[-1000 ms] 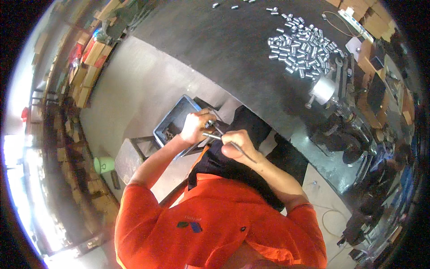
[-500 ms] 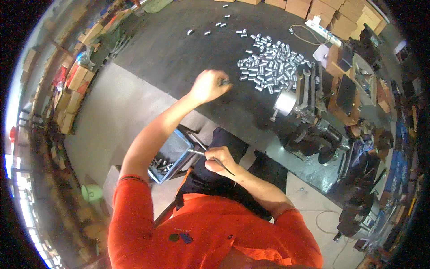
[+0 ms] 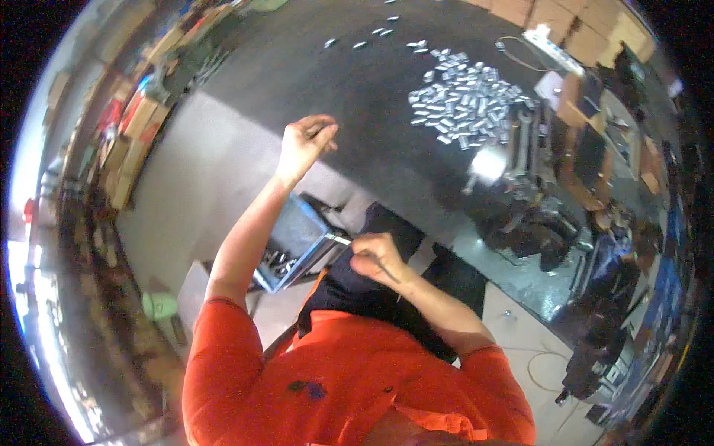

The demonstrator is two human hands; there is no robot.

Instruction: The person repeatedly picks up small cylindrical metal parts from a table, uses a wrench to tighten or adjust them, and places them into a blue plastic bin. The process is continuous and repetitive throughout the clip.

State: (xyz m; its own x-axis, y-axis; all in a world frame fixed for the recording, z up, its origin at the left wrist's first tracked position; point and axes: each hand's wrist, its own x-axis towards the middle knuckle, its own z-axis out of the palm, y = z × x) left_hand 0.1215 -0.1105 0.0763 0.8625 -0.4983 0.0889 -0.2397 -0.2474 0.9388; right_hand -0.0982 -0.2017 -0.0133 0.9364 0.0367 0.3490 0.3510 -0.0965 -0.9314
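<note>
Crate (image 3: pixel 294 238), blue, holds small metal parts beside right hand (image 3: pixel 375 254).

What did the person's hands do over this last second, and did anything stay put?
The left hand left the right hand near the lap, swung up and out over the dark table, then drew back slightly from the pile of small metal pieces. Whether it holds a piece is unclear. The right hand stayed by the lap, gripping a thin tool. The blue bin and pile stayed put.
</note>
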